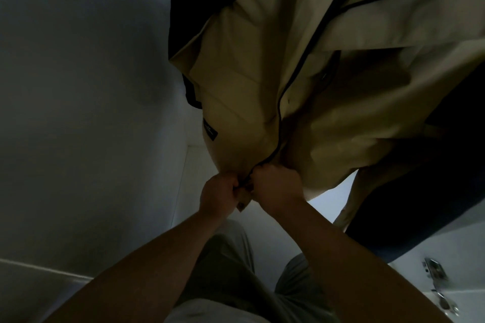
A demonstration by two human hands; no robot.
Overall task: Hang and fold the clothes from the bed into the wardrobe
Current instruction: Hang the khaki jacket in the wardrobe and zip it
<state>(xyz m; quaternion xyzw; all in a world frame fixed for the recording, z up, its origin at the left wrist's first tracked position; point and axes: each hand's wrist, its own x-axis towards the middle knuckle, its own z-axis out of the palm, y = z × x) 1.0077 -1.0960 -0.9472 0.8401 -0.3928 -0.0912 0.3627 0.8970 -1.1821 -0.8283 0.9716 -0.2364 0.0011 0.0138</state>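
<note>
Both arms reach forward, left hand (219, 195) and right hand (275, 186) pinching the jacket (262, 81) hem.

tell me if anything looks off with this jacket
Nothing looks damaged. The jacket is only bunched at its bottom edge, where the left hand and the right hand grip it beside the dark zip; a snap tab sticks out between them.

Jackets: one, the beige jacket (249, 73) (dark-edged zip)
Sewn labels: one, a dark label (210, 132)
Other garments: one dark garment (420, 204) (beside the jacket)
Hands: two, left hand (217, 196), right hand (275, 186)
Metal fittings: two, upper fitting (433, 269), lower fitting (446, 301)
</note>
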